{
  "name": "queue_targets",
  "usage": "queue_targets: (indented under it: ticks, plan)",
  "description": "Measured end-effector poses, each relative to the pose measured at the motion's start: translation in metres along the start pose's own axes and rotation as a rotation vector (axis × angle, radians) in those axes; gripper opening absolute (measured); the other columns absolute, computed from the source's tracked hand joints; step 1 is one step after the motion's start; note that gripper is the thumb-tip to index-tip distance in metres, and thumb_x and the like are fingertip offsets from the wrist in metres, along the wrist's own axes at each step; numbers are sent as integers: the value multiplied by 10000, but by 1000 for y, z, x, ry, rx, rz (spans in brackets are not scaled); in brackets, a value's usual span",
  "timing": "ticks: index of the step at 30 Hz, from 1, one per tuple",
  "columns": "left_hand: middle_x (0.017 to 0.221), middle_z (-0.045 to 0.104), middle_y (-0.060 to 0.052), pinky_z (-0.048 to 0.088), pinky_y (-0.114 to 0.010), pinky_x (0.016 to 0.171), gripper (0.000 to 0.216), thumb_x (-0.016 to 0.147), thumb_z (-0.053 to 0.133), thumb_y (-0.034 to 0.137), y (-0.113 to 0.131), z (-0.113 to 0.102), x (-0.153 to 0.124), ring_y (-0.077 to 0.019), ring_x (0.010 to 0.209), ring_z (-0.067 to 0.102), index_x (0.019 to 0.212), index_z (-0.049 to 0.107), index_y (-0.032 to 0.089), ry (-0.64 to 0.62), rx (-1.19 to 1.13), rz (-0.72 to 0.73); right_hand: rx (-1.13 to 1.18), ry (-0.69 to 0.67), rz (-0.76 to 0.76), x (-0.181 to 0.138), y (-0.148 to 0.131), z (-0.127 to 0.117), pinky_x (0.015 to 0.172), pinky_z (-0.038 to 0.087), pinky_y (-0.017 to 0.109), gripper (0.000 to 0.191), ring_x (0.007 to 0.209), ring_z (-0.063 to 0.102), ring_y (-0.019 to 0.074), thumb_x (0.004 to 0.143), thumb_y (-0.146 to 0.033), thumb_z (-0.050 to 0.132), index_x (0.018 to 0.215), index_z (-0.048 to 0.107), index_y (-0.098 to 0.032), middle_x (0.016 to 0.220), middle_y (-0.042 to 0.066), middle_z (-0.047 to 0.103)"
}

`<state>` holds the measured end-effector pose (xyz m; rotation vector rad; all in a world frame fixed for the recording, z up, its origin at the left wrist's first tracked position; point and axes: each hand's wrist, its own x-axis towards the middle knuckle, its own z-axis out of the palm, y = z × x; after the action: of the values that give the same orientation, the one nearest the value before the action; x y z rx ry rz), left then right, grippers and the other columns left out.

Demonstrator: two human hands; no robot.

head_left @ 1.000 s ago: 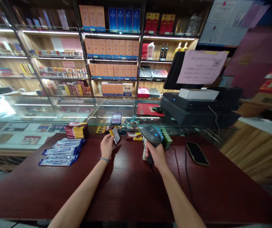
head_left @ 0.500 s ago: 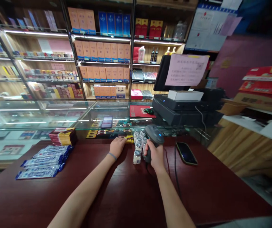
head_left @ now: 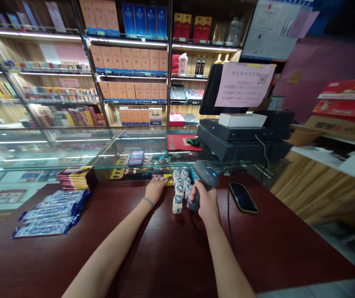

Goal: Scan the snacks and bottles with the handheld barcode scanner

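My right hand is wrapped round the handle of a dark grey barcode scanner, held upright over the dark red counter. My left hand rests palm down at the counter's far edge, its fingers over a small flat packet by the glass case. Between my hands stands a cluster of small clear jars with pale lids, the nearest one just left of the scanner.
A black phone lies right of the scanner beside its cable. Blue wrapped bars and a stack of dark and yellow bars sit at the left. A glass display case and a till with monitor stand behind.
My left hand, which held a small card or packet up a second ago, has gone down flat onto the counter's far edge. The scanner stays gripped; the view shifted right.
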<state>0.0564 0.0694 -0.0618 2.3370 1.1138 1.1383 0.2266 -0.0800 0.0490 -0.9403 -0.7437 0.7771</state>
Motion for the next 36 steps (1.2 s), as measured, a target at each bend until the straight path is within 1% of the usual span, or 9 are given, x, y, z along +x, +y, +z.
queue_targets:
  ticks: [4,9,12,16,20,24,29,33,36]
  plan:
    - [1286,729,-95,428,-464,1171,352,938,614,144,0,-2,0,-282,1284,617,1242,737,270,-132,219,19,-9,4,5,-1,2,2,349,376,210,357,327,480,95,777,-445,780,649,545,-208,465,-62,539]
    - [1244,736,-96,494,-448,1096,339,963,613,237,-6,-30,-4,-273,1207,650,1286,713,267,82,6,38,13,-46,35,-7,1,8,345,391,212,399,332,476,96,758,-474,809,629,537,-211,472,-61,536]
    - [1211,731,-103,484,-450,1082,311,976,605,279,-16,-73,-12,-275,1166,650,1269,711,273,260,-4,46,9,-112,63,-14,0,12,359,404,217,432,345,479,97,780,-475,805,582,533,-206,474,-48,536]
    - [1136,711,-107,472,-446,1070,283,966,614,290,-44,-150,-31,-284,1128,632,1231,710,264,403,115,15,12,-175,112,-24,3,22,371,420,224,438,358,489,104,761,-483,833,581,549,-202,478,-45,531]
    - [1186,655,-137,471,-473,1071,327,965,577,258,-91,-225,-56,-306,1164,596,1274,675,215,399,356,-62,-22,-281,153,-35,12,36,389,429,221,448,379,507,104,780,-502,826,593,560,-194,508,-37,548]
    - [1312,589,-158,444,-483,1120,405,946,560,206,-133,-276,-79,-318,1254,555,1344,638,214,343,579,-126,-157,-383,155,-44,26,48,417,431,223,487,391,511,108,817,-557,779,572,570,-192,491,-16,557]
    - [1539,456,-177,329,-516,1214,531,934,548,181,-157,-303,-87,-354,1475,380,1464,567,220,180,765,-145,-412,-495,82,-56,44,61,486,475,252,475,431,557,141,859,-569,710,580,564,-214,469,6,573]
    - [1608,408,-177,247,-592,1230,593,935,582,237,-164,-309,-86,-395,1529,298,1523,516,247,100,833,-208,-497,-482,83,-67,57,71,454,473,276,340,418,567,167,808,-531,741,812,598,-223,509,-25,596]
    - [1571,465,-172,261,-601,1217,563,965,537,261,-164,-311,-86,-390,1503,341,1527,514,266,53,869,-220,-540,-432,54,-73,64,76,437,456,280,395,405,560,176,778,-496,756,1008,598,-216,517,-56,594]
